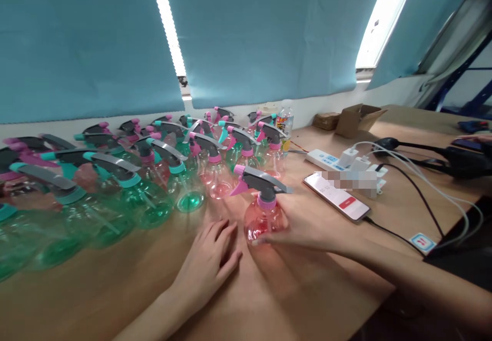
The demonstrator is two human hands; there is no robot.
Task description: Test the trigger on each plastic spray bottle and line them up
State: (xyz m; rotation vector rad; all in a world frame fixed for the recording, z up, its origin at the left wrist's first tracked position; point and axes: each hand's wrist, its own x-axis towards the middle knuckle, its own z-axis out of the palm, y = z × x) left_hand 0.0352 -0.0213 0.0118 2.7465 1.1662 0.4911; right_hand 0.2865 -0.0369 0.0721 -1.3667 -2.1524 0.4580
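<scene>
A pink spray bottle (265,220) with a grey and pink nozzle stands upright on the brown table (246,300). My right hand (294,236) is wrapped round its lower right side, with the thumb across the front. To the left of that bottle, my left hand (210,254) lies on the table, fingers apart and nothing in it. Just beyond the left hand are a green spray bottle (188,192) and another pink one (219,179).
Several more green and pink spray bottles crowd the left and back. On the right are a phone (336,197), a white power strip (323,160) with cables, a black device (457,159) and an open cardboard box (355,120). A labelled clear bottle (285,120) stands behind.
</scene>
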